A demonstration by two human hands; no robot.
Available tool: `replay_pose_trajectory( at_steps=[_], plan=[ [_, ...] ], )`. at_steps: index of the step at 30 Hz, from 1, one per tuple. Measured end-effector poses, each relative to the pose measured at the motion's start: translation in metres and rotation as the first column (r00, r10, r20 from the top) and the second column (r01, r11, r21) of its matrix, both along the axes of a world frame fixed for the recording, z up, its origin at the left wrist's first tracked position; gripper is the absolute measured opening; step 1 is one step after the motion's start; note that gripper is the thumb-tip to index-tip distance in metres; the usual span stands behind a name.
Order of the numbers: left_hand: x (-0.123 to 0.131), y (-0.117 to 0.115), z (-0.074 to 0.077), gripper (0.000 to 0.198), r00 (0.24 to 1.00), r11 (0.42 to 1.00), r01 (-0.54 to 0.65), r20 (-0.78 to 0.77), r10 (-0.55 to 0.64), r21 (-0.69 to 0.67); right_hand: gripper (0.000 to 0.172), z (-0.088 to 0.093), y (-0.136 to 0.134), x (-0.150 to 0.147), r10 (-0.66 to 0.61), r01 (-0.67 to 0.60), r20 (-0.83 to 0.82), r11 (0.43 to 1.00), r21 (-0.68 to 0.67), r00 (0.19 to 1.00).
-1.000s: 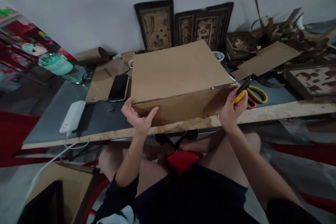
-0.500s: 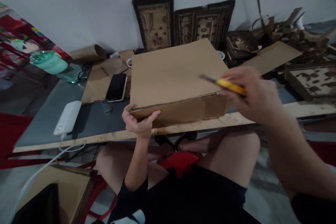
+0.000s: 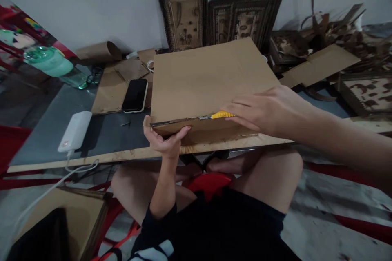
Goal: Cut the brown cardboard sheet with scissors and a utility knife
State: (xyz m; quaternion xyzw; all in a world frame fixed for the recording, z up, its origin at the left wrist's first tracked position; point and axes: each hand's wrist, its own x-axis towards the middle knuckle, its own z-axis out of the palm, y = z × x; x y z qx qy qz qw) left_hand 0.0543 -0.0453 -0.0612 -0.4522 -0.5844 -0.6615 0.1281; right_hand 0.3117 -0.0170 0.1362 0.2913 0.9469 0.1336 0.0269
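Note:
A brown cardboard box (image 3: 205, 77) lies in front of me at the table's near edge. My left hand (image 3: 165, 138) grips its near left corner, with the thumb along the front side and fingers at the corner. In my right hand (image 3: 260, 110) is a yellow utility knife (image 3: 222, 114), held low and pointing left. Its blade lies against the box's top front edge, right of my left thumb. The cardboard along that edge looks rough.
Left of the box are a phone (image 3: 135, 95), a white power bank (image 3: 75, 131) with a cable, and a green bottle (image 3: 58, 65). Framed pictures (image 3: 184, 16) lean on the wall. Cardboard scraps (image 3: 321, 65) lie at right, a cardboard stack (image 3: 82, 208) at lower left.
My right hand has brought the utility knife down and left, from above the box's right side onto its front edge. My left hand still grips the same corner.

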Motion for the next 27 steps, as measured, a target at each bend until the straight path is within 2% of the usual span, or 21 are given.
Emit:
replay_pose_trajectory(
  at_steps=[7,13,21,27],
  plan=[
    [0.0,-0.001,0.001,0.123,1.0,1.0,0.004,0.01,-0.004,-0.014,0.047,-0.004,-0.002,-0.011,-0.019,0.019,0.013,1.0,-0.008,1.0],
    [0.001,-0.002,0.004,0.121,0.997,0.992,-0.073,-0.014,0.072,-0.105,0.043,-0.005,-0.003,-0.014,-0.025,0.025,0.0,1.0,-0.018,1.0],
    [0.003,-0.007,0.005,0.123,0.999,0.998,0.02,0.03,-0.018,-0.059,0.039,-0.003,-0.002,-0.018,-0.029,0.029,-0.011,0.999,-0.037,1.0],
    [0.005,-0.007,0.006,0.122,1.0,0.996,0.002,0.023,0.0,-0.088,0.033,0.0,-0.006,-0.024,-0.011,0.011,0.007,1.0,-0.001,1.0]
  ],
)
